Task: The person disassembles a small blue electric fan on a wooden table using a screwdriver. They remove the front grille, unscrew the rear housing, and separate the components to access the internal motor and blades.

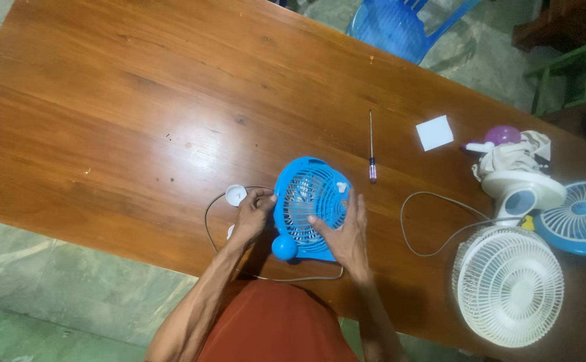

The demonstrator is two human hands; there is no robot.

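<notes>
Head view: blue fan (309,208) face-up

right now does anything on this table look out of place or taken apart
Yes. The white fan lies flat by the table's right end, with a blue fan grille beside it. Both hands grip the small blue fan.
</notes>
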